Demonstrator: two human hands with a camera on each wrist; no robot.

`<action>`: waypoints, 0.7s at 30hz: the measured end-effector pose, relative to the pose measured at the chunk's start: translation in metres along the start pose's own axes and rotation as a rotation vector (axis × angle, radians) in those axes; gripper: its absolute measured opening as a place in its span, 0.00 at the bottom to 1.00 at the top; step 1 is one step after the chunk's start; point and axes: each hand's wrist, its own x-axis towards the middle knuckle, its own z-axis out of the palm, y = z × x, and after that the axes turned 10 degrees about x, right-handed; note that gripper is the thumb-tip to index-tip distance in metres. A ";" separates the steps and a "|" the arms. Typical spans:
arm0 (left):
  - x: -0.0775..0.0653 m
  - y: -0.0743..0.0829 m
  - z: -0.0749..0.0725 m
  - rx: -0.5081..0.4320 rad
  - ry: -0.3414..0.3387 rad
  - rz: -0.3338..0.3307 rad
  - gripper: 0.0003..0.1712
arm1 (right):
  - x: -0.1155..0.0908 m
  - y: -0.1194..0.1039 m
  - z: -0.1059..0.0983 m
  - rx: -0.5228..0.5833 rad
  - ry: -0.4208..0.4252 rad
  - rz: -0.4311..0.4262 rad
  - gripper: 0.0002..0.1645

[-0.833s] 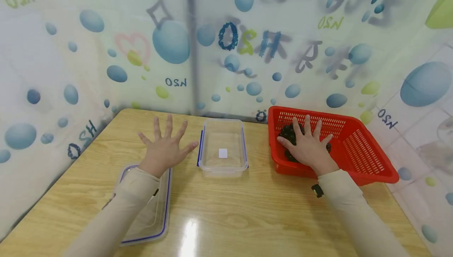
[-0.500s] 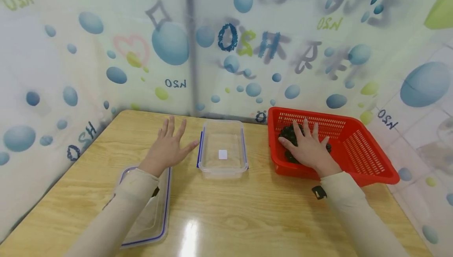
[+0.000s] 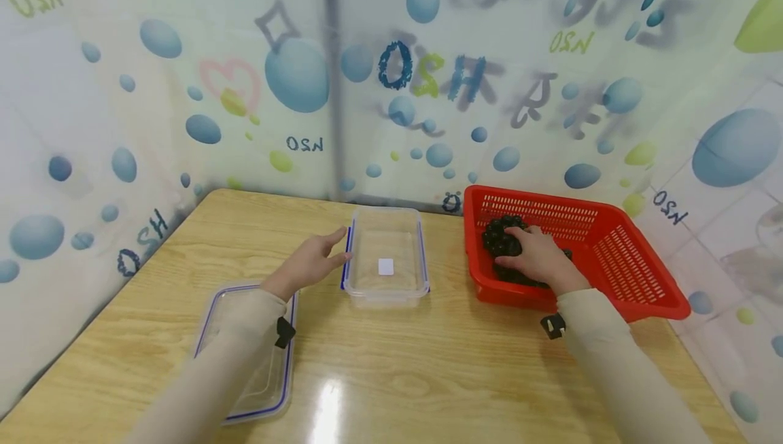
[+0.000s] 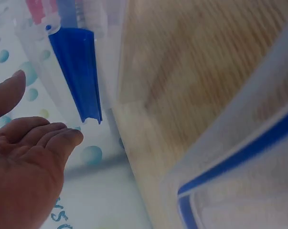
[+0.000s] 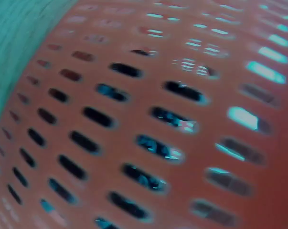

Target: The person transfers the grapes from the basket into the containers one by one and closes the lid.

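In the head view, my left hand (image 3: 308, 264) reaches toward the left side of a clear plastic food container (image 3: 385, 292). Its thumb and fingers are apart, close to that side; contact is unclear. The left wrist view has the hand (image 4: 31, 164) beside the container's blue latch (image 4: 79, 71), palm bare. Over on the right, my right hand (image 3: 538, 253) is at a bunch of dark grapes (image 3: 498, 236) inside a red plastic basket (image 3: 648, 304). Grapes show between its spread thumb and index finger; the other fingertips are hidden. The right wrist camera sees only the slotted basket wall (image 5: 148, 129) with dark shapes behind it.
A clear lid (image 3: 285, 386) with a blue seal lies on the wooden table (image 3: 391, 362), under the left forearm. A small white square (image 3: 385, 266) shows within the container's outline. A wall covering printed with bubbles (image 3: 300, 77) stands behind the table.
Both hands were spread wide, with fingers pointing up and away. Now the left hand has turned inward to the container's side, and the right has lowered to the grapes with its fingers bent.
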 end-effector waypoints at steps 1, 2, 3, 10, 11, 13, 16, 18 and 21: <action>0.001 0.000 0.002 0.008 -0.004 -0.002 0.36 | 0.001 0.002 0.001 -0.006 -0.007 0.006 0.45; 0.001 0.001 0.003 0.010 -0.012 -0.005 0.36 | 0.002 0.003 0.003 -0.018 -0.009 0.011 0.44; 0.002 0.001 0.004 0.016 -0.018 -0.008 0.35 | 0.003 0.004 0.004 -0.032 -0.006 0.018 0.43; 0.001 0.003 0.005 0.016 -0.033 -0.020 0.36 | 0.003 0.007 0.006 -0.095 -0.004 0.059 0.44; 0.001 0.003 0.005 0.018 -0.033 -0.020 0.36 | 0.003 0.007 0.005 -0.102 -0.014 0.057 0.44; 0.000 0.002 0.005 0.015 -0.031 -0.026 0.36 | 0.003 0.009 0.006 -0.113 -0.031 0.052 0.44; -0.001 0.002 0.005 0.006 -0.034 -0.032 0.36 | 0.005 0.011 0.007 -0.130 -0.026 0.037 0.42; 0.000 0.002 0.006 0.001 -0.035 -0.034 0.36 | 0.006 0.012 0.008 -0.133 -0.021 0.028 0.39; 0.001 0.002 0.006 -0.006 -0.035 -0.036 0.36 | 0.007 0.014 0.008 -0.131 -0.026 0.018 0.34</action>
